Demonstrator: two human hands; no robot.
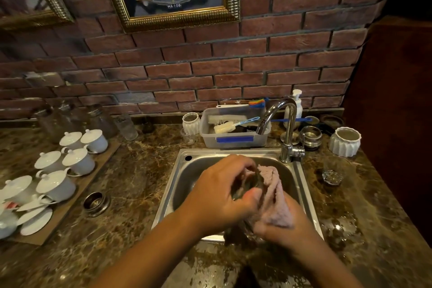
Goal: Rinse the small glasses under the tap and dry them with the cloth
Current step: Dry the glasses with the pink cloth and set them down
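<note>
Over the steel sink (184,170) my left hand (219,196) grips a small clear glass (247,184), its fingers curled round the rim side. My right hand (285,220) holds a pinkish cloth (273,196) pressed against the glass from the right, and the cloth covers most of that hand. Much of the glass is hidden by fingers and cloth. Another small glass (332,172) stands upright on the wet counter to the right of the sink. No water runs from the chrome tap (286,128) behind the sink.
A plastic tub (233,140) of brushes sits behind the sink. White lidded cups (78,159) and saucers fill a board at left, with a metal ring (95,203) beside it. Tall glasses (126,126), white ribbed pots (346,141) and a soap dispenser (297,103) line the brick wall.
</note>
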